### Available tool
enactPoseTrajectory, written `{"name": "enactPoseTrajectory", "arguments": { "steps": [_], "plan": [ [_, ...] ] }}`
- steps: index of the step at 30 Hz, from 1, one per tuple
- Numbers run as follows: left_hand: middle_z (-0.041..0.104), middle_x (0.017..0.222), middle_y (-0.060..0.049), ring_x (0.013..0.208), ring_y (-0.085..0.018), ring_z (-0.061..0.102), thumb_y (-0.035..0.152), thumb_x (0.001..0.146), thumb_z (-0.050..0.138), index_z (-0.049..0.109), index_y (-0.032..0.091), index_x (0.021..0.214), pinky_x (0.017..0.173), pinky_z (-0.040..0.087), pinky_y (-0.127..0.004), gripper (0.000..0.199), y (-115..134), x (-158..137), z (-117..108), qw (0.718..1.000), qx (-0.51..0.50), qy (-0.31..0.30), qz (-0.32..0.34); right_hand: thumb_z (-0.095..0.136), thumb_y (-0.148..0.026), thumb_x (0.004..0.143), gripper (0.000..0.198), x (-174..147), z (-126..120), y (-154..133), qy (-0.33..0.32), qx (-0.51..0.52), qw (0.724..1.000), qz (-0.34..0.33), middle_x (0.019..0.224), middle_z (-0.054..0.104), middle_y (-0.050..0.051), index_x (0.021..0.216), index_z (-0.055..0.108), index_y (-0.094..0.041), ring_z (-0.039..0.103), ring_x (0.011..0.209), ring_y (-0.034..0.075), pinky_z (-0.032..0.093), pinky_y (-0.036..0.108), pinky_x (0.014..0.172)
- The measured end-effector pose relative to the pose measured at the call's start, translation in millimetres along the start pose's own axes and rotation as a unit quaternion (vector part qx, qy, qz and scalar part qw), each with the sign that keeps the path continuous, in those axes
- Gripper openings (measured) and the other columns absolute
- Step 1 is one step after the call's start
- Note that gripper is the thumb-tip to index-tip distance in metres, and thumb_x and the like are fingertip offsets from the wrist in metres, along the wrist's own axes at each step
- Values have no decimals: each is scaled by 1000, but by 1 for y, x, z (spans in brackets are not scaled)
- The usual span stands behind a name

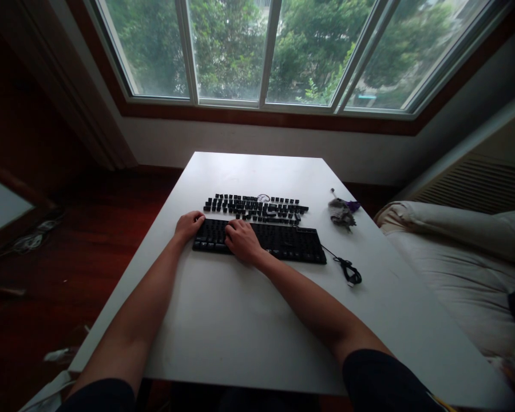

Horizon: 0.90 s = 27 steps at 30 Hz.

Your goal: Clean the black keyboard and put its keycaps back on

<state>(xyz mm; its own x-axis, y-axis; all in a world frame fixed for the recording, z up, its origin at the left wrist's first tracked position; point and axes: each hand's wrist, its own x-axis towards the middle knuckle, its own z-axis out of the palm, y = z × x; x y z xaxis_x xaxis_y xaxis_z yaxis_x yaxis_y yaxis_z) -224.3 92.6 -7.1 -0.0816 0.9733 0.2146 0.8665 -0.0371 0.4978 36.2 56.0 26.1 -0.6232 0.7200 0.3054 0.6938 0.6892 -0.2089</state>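
A black keyboard (292,240) lies flat on the white table. At its upper left corner, my left hand (189,225) is closed with the fingertips against the keyboard's edge. Over the left-middle part of the keyboard rests my right hand (242,240), its fingers bent together and down on the keys. Whatever those fingers may hold is hidden. Just behind the keyboard, many loose black keycaps (223,207) lie in rough rows. A thin ring-shaped tool (263,198) sits among them, its kind too small to tell.
A black cable (348,270) runs from the keyboard's right end and lies coiled. Farther right is a crumpled grey cloth (342,215) with something purple beside it. The white table (249,332) reaches toward the window. A pale cushioned seat (446,269) borders its right side.
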Motion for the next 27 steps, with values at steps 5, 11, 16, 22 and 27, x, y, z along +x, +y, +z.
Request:
{"name": "enactPoseTrajectory", "arguments": {
  "steps": [5, 11, 16, 22, 27],
  "plan": [
    [76, 98, -5, 87, -22, 66, 43, 94, 50, 75, 25, 100, 78, 46, -31, 32, -2, 0, 1, 1000, -7, 2, 9, 49, -19, 99, 24, -2, 2, -8, 22, -38, 999, -2, 140, 54, 15, 118, 63, -20, 43, 130, 31, 35, 44, 107],
    [76, 98, -5, 86, -22, 66, 44, 94, 50, 76, 25, 100, 80, 46, -31, 33, -3, 1, 1, 1000, -10, 4, 11, 45, -28, 103, 31, -5, 2, -11, 28, -38, 999, 8, 149, 47, 17, 131, 58, -21, 36, 139, 32, 30, 48, 112],
    [76, 98, -5, 86, -21, 65, 44, 94, 50, 75, 24, 98, 78, 45, -31, 32, -3, 1, 2, 1000, -12, 6, 14, 42, -26, 104, 32, -4, 2, -11, 17, -42, 999, 21, 150, 47, 18, 130, 59, -20, 35, 141, 33, 27, 49, 114],
    [76, 97, -4, 85, -21, 65, 44, 94, 50, 74, 24, 97, 76, 44, -30, 32, -5, 1, 3, 1000, -13, 4, 15, 44, -14, 100, 33, -4, 2, -9, 32, -67, 997, 11, 145, 52, 18, 127, 62, -18, 40, 137, 32, 31, 48, 111],
    [76, 97, -4, 85, -21, 65, 43, 94, 50, 74, 24, 97, 76, 44, -30, 31, -4, 1, 2, 1000, -16, 6, 17, 45, -14, 100, 31, -4, 5, -7, 49, -73, 996, -13, 143, 53, 17, 124, 64, -19, 41, 136, 31, 33, 47, 110]
  ]
}}
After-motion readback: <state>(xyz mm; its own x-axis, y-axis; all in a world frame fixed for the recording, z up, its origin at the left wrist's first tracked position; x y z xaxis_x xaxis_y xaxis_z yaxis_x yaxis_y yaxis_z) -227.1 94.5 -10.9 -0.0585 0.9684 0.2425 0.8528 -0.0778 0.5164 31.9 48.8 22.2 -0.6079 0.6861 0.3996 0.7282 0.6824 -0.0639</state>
